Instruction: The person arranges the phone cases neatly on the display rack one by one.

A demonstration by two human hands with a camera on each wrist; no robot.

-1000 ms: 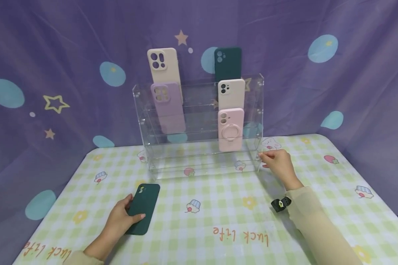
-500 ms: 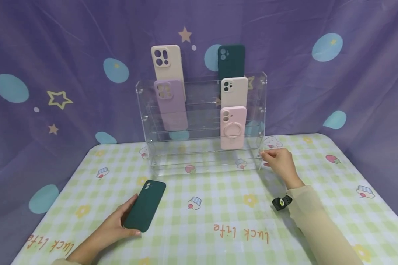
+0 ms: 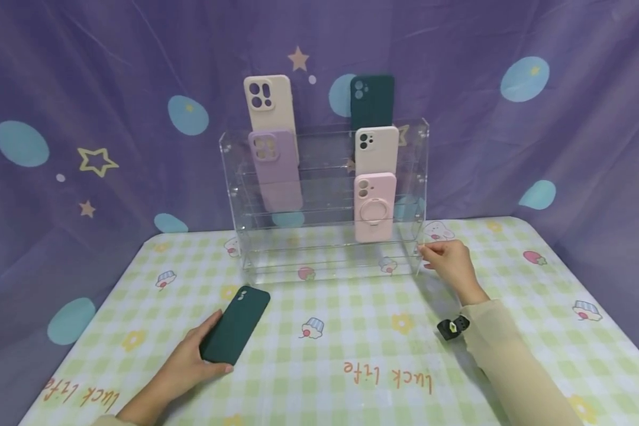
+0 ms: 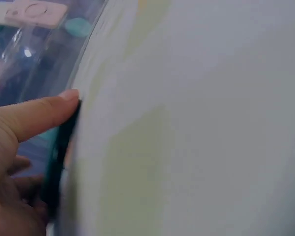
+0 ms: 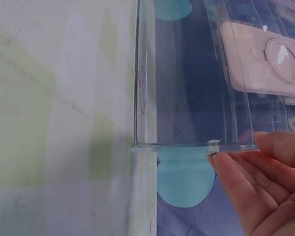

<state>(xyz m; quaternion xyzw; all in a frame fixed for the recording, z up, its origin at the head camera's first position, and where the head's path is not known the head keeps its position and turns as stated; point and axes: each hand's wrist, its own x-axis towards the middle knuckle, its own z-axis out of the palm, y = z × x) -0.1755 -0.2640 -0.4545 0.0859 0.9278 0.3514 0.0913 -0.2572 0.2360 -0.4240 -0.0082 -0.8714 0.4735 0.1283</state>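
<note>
A dark green phone case [image 3: 236, 325], camera holes toward the stand, is gripped along its near left edges by my left hand [image 3: 189, 361]. In the left wrist view the thumb [image 4: 44, 115] lies at one edge of the case, which shows side-on, and the other fingers are partly hidden behind it. My right hand [image 3: 449, 266] pinches the right side panel of a clear acrylic tiered stand [image 3: 319, 257], low near its front. The right wrist view shows thumb and fingertips on that panel, beside a small metal fastener [image 5: 213, 146].
On the stand's left lean a cream case [image 3: 271, 100] and a lilac case [image 3: 277, 177]. On its right are another green case [image 3: 373, 103], a white case [image 3: 378, 154] and a pink ringed case [image 3: 374, 222]. A checked cloth [image 3: 351, 331] covers the table; a purple curtain [image 3: 458, 148] hangs behind.
The green case in my left hand has moved slightly away and to the right. The left thumb has slid from its face to its near edge. My right hand stays on the panel.
</note>
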